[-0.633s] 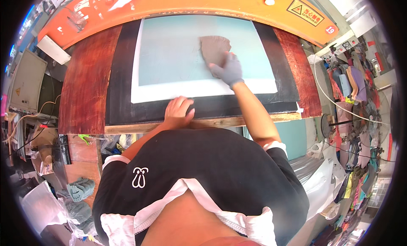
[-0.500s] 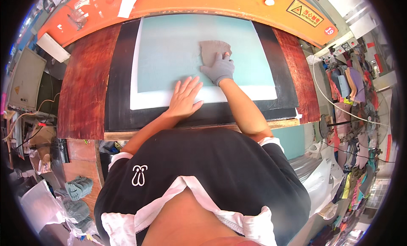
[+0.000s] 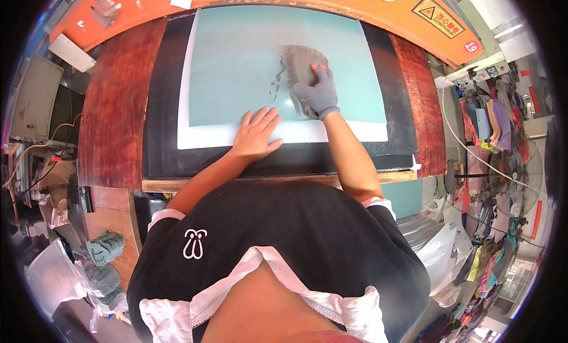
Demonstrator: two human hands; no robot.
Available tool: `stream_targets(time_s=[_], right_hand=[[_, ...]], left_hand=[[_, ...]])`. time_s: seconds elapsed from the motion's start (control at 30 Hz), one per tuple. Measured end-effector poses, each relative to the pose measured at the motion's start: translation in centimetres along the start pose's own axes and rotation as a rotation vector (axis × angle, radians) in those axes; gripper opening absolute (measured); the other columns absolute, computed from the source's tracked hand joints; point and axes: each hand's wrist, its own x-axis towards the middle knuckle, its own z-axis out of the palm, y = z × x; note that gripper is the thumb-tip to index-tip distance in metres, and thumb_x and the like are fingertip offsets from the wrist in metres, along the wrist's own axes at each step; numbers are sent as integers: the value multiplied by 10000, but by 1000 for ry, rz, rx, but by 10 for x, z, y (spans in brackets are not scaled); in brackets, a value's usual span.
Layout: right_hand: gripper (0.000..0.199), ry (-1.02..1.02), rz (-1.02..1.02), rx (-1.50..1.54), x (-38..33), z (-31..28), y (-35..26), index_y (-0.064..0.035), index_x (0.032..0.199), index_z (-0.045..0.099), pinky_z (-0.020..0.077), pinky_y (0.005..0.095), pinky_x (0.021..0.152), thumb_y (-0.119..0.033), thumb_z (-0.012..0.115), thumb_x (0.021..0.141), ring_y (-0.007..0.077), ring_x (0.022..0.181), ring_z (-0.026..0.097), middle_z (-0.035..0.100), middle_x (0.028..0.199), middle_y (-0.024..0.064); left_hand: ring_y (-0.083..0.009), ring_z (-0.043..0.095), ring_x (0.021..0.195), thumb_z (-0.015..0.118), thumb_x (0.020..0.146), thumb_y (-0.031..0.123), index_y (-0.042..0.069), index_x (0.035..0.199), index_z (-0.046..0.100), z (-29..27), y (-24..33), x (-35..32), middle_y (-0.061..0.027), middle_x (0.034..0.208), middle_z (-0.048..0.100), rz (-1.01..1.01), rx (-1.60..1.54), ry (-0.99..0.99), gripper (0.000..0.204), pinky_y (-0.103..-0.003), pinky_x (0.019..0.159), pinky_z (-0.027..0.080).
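Left hand (image 3: 255, 133), empty, lies flat on the teal sheet (image 3: 231, 53), probably steadying its near edge; gloved right hand (image 3: 320, 96), half-open, presses brown cloth (image 3: 302, 62) onto its right half.

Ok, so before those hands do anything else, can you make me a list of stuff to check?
1. Left hand lying flat across the white edge of the pale sheet: ok.
2. Left hand wearing a glove: not ok, it is bare.
3. Right hand wearing a grey glove: ok.
4. Right hand at the brown-grey piece: ok, its fingers are over it.
5. Piece lying completely flat: cannot tell.
6. Pale sheet lying on the black mat: ok.
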Motion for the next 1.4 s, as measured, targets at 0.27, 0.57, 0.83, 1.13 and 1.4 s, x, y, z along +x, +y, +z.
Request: stream_targets(time_s=[0.27, 0.57, 0.83, 1.13, 1.4], right_hand=[[605, -99, 301, 767, 21, -61, 19, -31, 1285, 457, 481, 263, 711, -179, 685, 745, 144, 839, 572, 571, 1006, 81], [749, 12, 17, -631, 8, -63, 50, -35, 1209, 542, 463, 397, 863, -432, 695, 592, 367, 993, 554, 469, 1303, 181], [878, -119, 137, -667, 16, -69, 38, -64, 1310, 450, 442, 400, 917, -518, 689, 597, 384, 1084, 508, 364, 1393, 207], [779, -67, 136, -571, 15, -69, 32, -78, 1240, 526, 460, 391, 889, -472, 702, 591, 354, 1034, 534, 442, 1327, 142], [743, 1, 138, -641, 12, -60, 40, -94, 1204, 545, 475, 389, 847, -477, 704, 587, 341, 982, 542, 464, 1290, 150]], left_hand=[[-254, 374, 1283, 609, 803, 393, 61, 1205, 548, -2, 2, -1, -83, 1359, 454, -37, -11, 11, 525, -501, 1052, 257], [-273, 387, 1266, 642, 778, 368, 52, 1177, 559, 1, 1, -1, -90, 1335, 471, -24, -29, 42, 515, -503, 1043, 266], [-267, 322, 1317, 640, 784, 377, 64, 1276, 483, -6, 17, 17, -92, 1406, 388, 79, -31, -2, 603, -519, 1059, 236], [-239, 265, 1360, 625, 817, 308, 91, 1340, 421, 15, 34, 43, -56, 1462, 320, 228, -35, -263, 602, -510, 1084, 201], [-242, 294, 1343, 626, 803, 264, 85, 1326, 431, 14, 35, 43, -66, 1444, 346, 222, -64, -239, 586, -510, 1074, 218]])
